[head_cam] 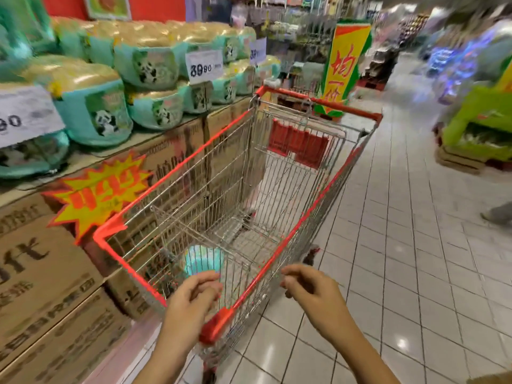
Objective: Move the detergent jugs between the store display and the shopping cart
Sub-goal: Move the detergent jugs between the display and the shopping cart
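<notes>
"Since the shopping cart (177, 176) stands hard by the display (41, 273), where is the open room?"

"On its right side. The cart's left rail runs just beside the cardboard boxes, with hardly a gap. To the right, the tiled floor (415, 245) lies open as far as a green stand (479, 120), well apart. A yellow banner (343, 65) stands beyond the far rim."

"And the counts?"

"One cart. One teal detergent jug (203, 259) lies in it, low in the near left corner, blurred behind the wires. Three price cards (203, 66) stand on the display, with one starburst sign (102, 192) on the boxes. The teal panda-label packs (94, 112) are stacked in layers on top; blur keeps me from counting them."

"The hands?"

"Two, both bare, and neither holds anything. The left hand (191, 297) hangs over the cart's near end, in front of the jug, fingers loosely curled. I cannot tell whether it touches the rim. The right hand (310, 286) sits just beside the right rail, fingers loosely bent, thumb close to them."
</notes>
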`<action>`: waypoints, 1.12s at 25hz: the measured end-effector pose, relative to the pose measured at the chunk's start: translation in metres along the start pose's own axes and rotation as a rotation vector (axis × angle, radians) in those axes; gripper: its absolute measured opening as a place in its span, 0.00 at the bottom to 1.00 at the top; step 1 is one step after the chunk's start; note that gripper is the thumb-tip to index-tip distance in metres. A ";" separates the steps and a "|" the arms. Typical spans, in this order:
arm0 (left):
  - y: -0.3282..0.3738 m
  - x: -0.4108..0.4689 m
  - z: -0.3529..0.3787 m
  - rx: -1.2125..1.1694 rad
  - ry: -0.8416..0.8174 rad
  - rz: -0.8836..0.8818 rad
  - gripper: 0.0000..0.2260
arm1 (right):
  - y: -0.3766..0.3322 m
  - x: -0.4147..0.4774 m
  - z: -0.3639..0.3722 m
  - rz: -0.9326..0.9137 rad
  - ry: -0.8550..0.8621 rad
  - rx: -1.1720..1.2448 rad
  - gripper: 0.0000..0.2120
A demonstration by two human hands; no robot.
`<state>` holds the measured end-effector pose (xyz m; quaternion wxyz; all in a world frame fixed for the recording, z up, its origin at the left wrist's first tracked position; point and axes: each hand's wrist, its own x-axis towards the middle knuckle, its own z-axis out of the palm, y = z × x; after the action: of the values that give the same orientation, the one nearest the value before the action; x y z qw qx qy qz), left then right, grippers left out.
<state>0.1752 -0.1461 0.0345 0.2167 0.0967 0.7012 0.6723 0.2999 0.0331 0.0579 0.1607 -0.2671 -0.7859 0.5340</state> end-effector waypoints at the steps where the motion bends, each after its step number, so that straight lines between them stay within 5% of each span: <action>1: 0.008 0.022 0.010 -0.004 -0.006 -0.003 0.07 | -0.004 0.025 -0.006 -0.005 0.007 0.004 0.05; 9: 0.036 0.155 0.080 0.090 0.062 -0.030 0.09 | -0.017 0.198 -0.030 -0.036 -0.088 0.008 0.10; 20: -0.031 0.319 0.149 -0.264 0.749 -0.388 0.08 | 0.028 0.457 0.033 -0.026 -0.628 -0.181 0.08; 28: -0.123 0.373 0.134 -0.621 1.115 -0.718 0.06 | 0.102 0.518 0.148 0.092 -0.881 -0.222 0.11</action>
<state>-0.0784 0.1243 -0.1516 0.0518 -0.5615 0.4728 0.6771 -0.1716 0.2566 -0.1092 -0.2427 -0.0648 -0.8190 0.5159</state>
